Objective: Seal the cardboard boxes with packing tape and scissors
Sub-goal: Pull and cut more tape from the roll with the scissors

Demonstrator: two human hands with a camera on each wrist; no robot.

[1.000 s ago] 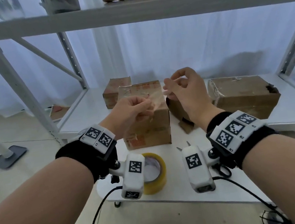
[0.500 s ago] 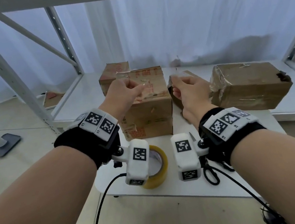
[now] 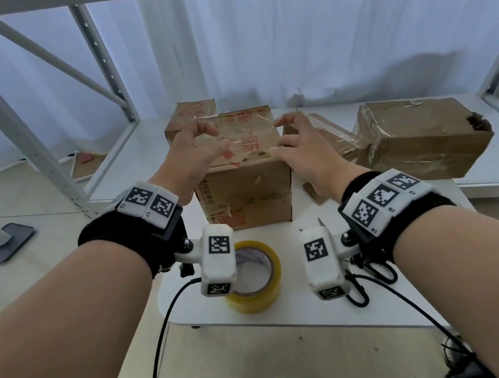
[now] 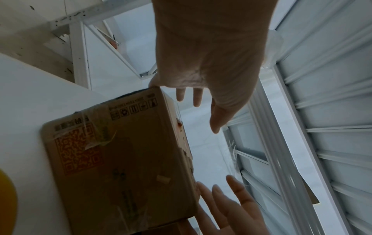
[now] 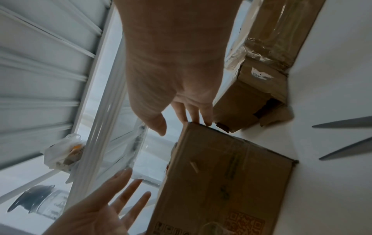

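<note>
Item: cardboard box [image 3: 243, 170], centre of the head frame, standing on the white table [image 3: 294, 300], its top face turned up and its printed front toward me. Long axis of the top runs left to right across the frame.

My left hand [image 3: 194, 160]: over the top's left edge, fingers spread and loosely bent, gripping nothing. In the left wrist view the fingertips [image 4: 198, 98] reach past the box's upper corner.

My right hand [image 3: 301, 149]: at the top's right edge, released, fingers extended, tips touching the right corner in the right wrist view. Both hands lie about equally near, one per end; the box lies between and just below the fingers.

A thin tape strip seems to lie across the top; I cannot tell whether it is stuck down.

Tape roll [image 3: 253, 276]: lower centre, flat on the table near its front edge.
Scissors [image 3: 373, 273]: lower right, mostly hidden under my right wrist.

Room: another box [image 3: 312, 134] stands just right of the corner, so the right side is tight; a larger box [image 3: 422, 138] sits farther right. The left side and the table in front are open.
</note>
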